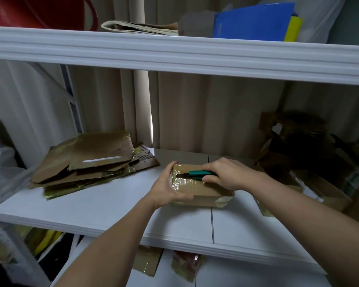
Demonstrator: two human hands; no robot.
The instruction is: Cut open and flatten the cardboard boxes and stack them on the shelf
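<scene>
On a white shelf (104,206), the left hand (167,188) grips the left end of a taped cardboard box (197,188) while the right hand (228,172) clasps a green cutter (199,173) on its top. Flattened boxes (91,160) lie stacked far left.

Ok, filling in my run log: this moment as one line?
step: cutting tape | left hand: steadies box | right hand: holds cutter on box top | flattened pile: left on shelf

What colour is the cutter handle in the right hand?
Teal green; the head view shows the cutter in the right hand, over the taped box.
</scene>
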